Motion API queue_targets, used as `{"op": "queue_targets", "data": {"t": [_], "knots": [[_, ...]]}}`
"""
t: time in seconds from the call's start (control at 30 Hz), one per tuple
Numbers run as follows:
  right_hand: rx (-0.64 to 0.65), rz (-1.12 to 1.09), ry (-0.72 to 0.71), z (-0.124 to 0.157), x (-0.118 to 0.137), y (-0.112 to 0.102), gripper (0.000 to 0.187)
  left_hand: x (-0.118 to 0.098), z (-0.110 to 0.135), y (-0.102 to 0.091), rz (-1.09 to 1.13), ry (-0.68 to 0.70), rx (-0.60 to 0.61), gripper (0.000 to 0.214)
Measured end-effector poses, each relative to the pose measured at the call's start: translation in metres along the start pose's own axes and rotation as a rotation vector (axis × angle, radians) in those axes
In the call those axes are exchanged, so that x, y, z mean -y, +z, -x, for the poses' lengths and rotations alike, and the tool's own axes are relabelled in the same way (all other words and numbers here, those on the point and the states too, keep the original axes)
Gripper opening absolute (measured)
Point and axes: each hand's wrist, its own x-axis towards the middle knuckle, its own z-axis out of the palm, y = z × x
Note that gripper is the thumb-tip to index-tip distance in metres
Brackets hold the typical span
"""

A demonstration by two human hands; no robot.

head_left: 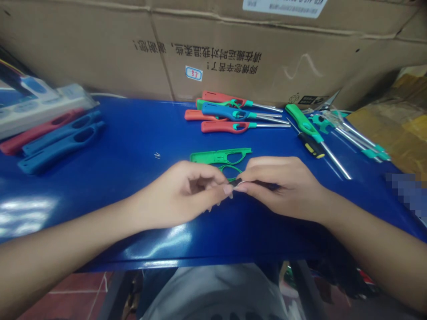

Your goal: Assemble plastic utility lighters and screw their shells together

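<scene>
My left hand and my right hand meet fingertip to fingertip above the blue table. Between them is a small black part with a thin pale wire at its end. Both hands pinch it between thumb and fingers, and much of it is hidden by them. Just behind my fingers lies a green lighter casing half, its hollow side up. A second green casing piece shows only in part beyond my fingertips.
Several assembled long lighters lie at the back. A green lighter, a black-and-yellow screwdriver and metal lighter tubes lie right. Red and blue handles sit left beside a power strip. A cardboard box stands behind; tiny pins lie left.
</scene>
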Motion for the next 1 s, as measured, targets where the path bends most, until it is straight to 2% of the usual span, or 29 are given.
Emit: {"op": "queue_targets", "data": {"t": [0.1, 0.17, 0.3, 0.43, 0.63, 0.87, 1.0], "knots": [[0.006, 0.015, -0.084, 0.002, -0.001, 0.0, 0.013, -0.001, -0.004, -0.003, 0.227, -0.173, 0.146, 0.03], [0.021, 0.026, -0.129, 0.002, -0.002, 0.001, 0.013, 0.001, -0.006, -0.005, 0.334, -0.24, 0.229, 0.03], [0.058, 0.037, -0.167, 0.003, -0.003, 0.002, 0.015, 0.006, -0.007, -0.007, 0.539, -0.363, 0.279, 0.024], [0.078, 0.054, -0.142, 0.003, -0.002, 0.002, 0.021, 0.009, -0.007, -0.007, 0.589, -0.358, 0.222, 0.023], [-0.002, 0.16, -0.156, 0.003, -0.003, 0.007, 0.019, 0.005, -0.005, 0.001, 0.602, -0.311, 0.025, 0.022], [0.042, 0.612, -0.268, 0.004, 0.003, 0.011, 0.029, 0.004, -0.003, 0.01, 0.476, -0.298, -0.153, 0.029], [0.038, 0.717, -0.293, 0.004, 0.014, 0.014, 0.034, 0.003, -0.003, 0.016, 0.331, -0.232, -0.184, 0.03]]}}
